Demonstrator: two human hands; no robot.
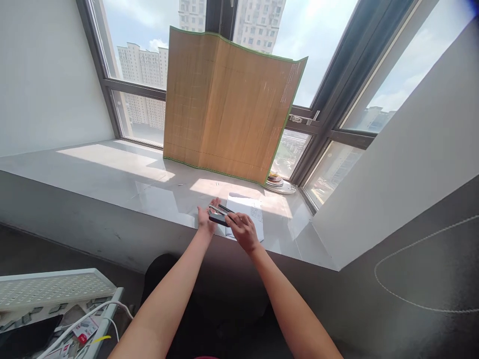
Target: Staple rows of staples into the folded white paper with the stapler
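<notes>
A black stapler [219, 219] with its top arm lifted and its metal parts showing is held over the front of the window sill [160, 202]. My right hand [244, 230] is closed around its rear end. Under and beside the stapler's front end, my left hand [205, 219] is turned palm up, thumb and fingers spread apart. Whether the left palm touches the stapler I cannot tell. Sheets of white paper [245, 203] with writing or print at the right lie on the sill, partly behind my right hand.
A bamboo mat [232, 104] with green edging leans on the window. Stacked round items [276, 183] sit by its right corner. At lower left stands a white perforated rack [56, 286] with cables and small boxes. A pale cord [377, 271] hangs at the right.
</notes>
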